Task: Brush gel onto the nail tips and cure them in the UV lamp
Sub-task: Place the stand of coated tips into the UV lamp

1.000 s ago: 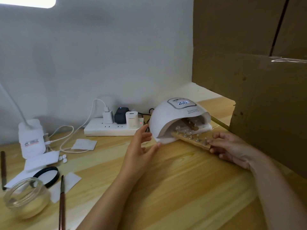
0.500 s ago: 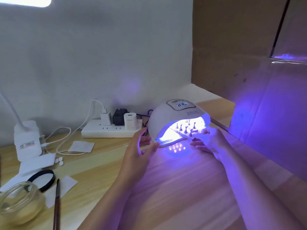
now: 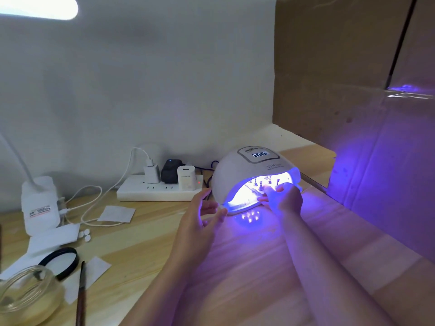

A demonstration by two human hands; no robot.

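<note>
At the near left corner of the wooden table [image 3: 146,267], a glass jar [image 3: 26,294] and a brush [image 3: 81,292] are seen lying unused beside a black ring-shaped lid [image 3: 61,261] and white wipes [image 3: 55,236], which suggests that the brushing step is set aside for now. Farther in, toward the middle of the table, the left hand [image 3: 200,225] is held relaxed with fingers spread, its fingertips just beside the lower left rim of the UV lamp [image 3: 247,177] and nothing grasped in it. A second ago the lamp was dark and a wooden strip carrying the nail tips [image 3: 264,183] was half outside its mouth, held at its outer end by the right hand [image 3: 282,200]; since then the strip has been pushed inside and the lamp has been lit, so that violet light is now cast over the table, both forearms and the cardboard box [image 3: 353,90] at the right edge. The right hand is now at the lamp's opening with its fingers reaching in toward the strip; whether the strip is gripped or only touched cannot be told in the glare. Curing is judged to have begun, with digits shown on the lamp's display [image 3: 260,154]. Along the far edge, by the wall, a power strip [image 3: 160,189] with chargers is seen.
</note>
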